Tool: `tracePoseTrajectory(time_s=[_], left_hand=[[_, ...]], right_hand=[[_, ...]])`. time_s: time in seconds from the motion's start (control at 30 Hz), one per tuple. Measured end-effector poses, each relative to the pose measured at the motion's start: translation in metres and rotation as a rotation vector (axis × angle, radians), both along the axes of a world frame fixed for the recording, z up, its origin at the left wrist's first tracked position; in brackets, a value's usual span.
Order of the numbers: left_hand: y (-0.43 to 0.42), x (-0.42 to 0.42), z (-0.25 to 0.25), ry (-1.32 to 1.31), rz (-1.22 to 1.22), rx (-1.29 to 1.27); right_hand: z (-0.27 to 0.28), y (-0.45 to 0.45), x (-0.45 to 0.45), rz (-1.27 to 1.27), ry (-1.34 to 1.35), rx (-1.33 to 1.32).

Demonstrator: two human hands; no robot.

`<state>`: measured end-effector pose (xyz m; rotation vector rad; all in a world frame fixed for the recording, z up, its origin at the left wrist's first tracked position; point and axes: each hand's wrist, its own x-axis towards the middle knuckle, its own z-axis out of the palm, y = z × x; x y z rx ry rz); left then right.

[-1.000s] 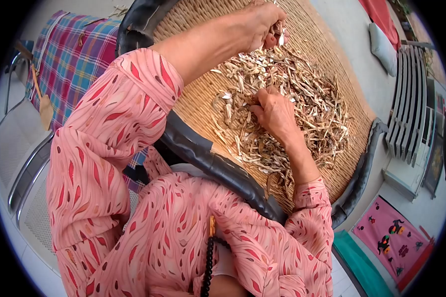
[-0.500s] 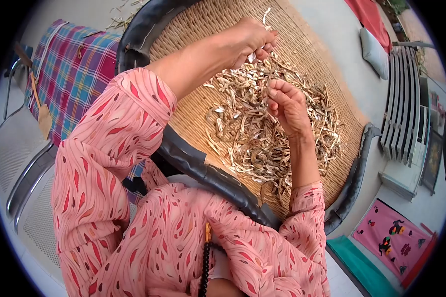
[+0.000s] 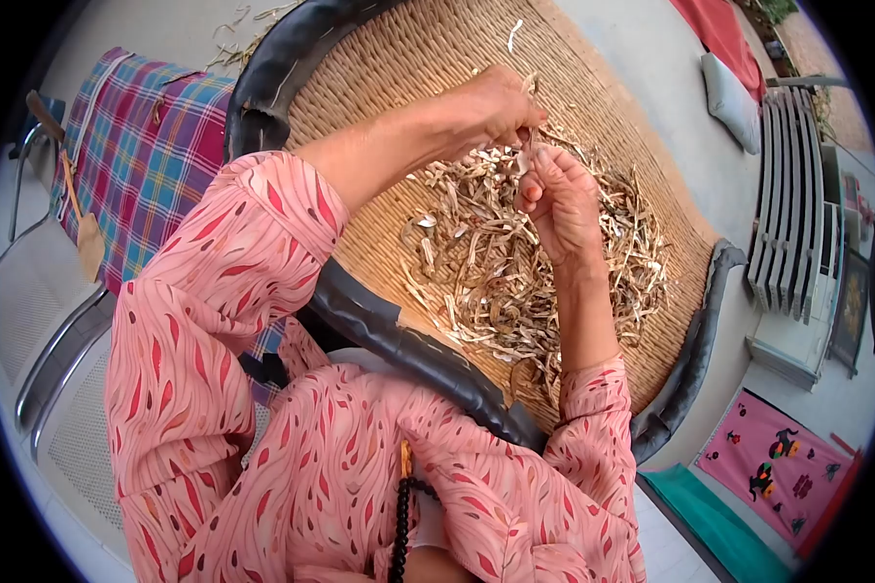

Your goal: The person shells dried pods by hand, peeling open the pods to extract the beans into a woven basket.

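Observation:
A woven tray (image 3: 379, 73) with a black rim (image 3: 389, 340) bears a heap of dried pods (image 3: 496, 262), brown and pale. Over the upper part of the heap, my left hand (image 3: 496, 107) is closed, with pale pod pieces showing at its fingers. Just below and to the right, my right hand (image 3: 564, 199) pinches a thin dried pod (image 3: 527, 151) between thumb and fingers. The fingertips of both hands meet or nearly meet at this pod.
A plaid cloth (image 3: 165, 136) and a wooden spatula (image 3: 89, 243) are at the left, by metal chairs (image 3: 44, 301). Stacked grey chairs (image 3: 792, 204), a cushion (image 3: 729, 102) and a pink mat (image 3: 773, 466) lie to the right.
My right hand has lifted off the heap with a pod. My left hand has moved down to meet it, and a pale pod piece now lies alone on the upper tray.

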<state>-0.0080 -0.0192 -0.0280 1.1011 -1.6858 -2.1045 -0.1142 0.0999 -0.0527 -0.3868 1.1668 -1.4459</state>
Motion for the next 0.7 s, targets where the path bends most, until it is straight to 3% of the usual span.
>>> tracePoseTrajectory(time_s=[0.03,0.1,0.23,0.3,0.33,0.47,0.63,0.7], left_hand=[[-0.003,0.0,0.004,-0.021,0.055,0.038],[-0.011,0.004,0.01,0.071,0.132,0.056],[-0.031,0.008,0.002,0.271,0.187,0.189],[-0.033,0.005,-0.002,0.337,0.167,0.313],[-0.029,0.004,0.0,0.324,0.207,0.251],[-0.027,0.005,-0.003,0.208,0.144,0.111],[-0.025,0.008,0.006,0.054,0.115,0.0],[-0.021,0.007,0.007,0.05,0.137,0.008]], right_hand=[[-0.005,0.0,0.0,0.003,0.053,0.01],[-0.01,0.008,0.005,0.158,0.464,0.061],[-0.03,0.035,0.036,0.824,1.073,-0.006],[-0.036,0.046,0.057,0.968,1.347,-0.134],[-0.033,0.048,0.065,0.933,1.44,-0.13],[-0.031,0.042,0.06,1.016,1.382,-0.12],[-0.031,0.027,0.028,0.686,0.752,0.19],[-0.026,0.025,0.02,0.667,0.772,0.142]])
